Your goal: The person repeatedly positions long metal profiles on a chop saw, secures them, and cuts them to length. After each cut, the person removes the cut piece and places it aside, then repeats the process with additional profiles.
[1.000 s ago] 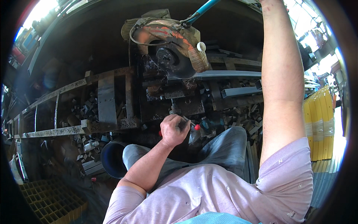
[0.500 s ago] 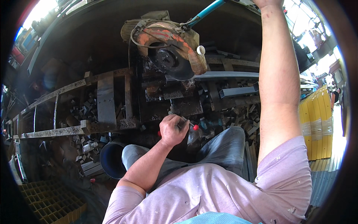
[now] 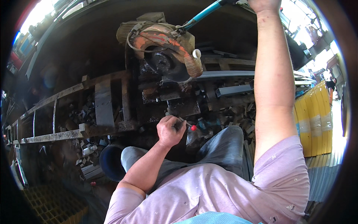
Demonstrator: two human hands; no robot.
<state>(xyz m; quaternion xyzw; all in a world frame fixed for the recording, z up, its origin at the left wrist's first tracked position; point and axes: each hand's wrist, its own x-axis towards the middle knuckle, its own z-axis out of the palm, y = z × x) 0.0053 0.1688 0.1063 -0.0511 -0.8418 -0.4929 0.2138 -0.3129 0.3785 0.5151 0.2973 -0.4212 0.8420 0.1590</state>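
My left hand (image 3: 170, 130) is closed around the crank of a dark metal vise (image 3: 182, 107); a red ball knob (image 3: 194, 127) sticks out beside its fingers. At the top edge my right hand (image 3: 264, 5) is wrapped over the end of the teal handle (image 3: 203, 14) of a cut-off saw, its fingers partly outside the picture. Worn orange paint covers the saw's guard (image 3: 166, 36). Below the guard, the dark round blade (image 3: 163, 63) stands right over the vise, at the end of a long grey metal tube (image 3: 225, 74). Whether blade and tube touch I cannot tell.
A rusty metal rack (image 3: 56, 133) extends left, with short metal offcuts (image 3: 87, 108) piled beneath. Another grey tube (image 3: 234, 90) lies right of the vise. A dark bucket (image 3: 112, 162) stands by my left leg. Yellow stacked profiles (image 3: 313, 121) stand at the right.
The saw head and its handle have come down slightly, with my right hand on the handle. My left hand stays on the crank. The whole view has tilted a little.
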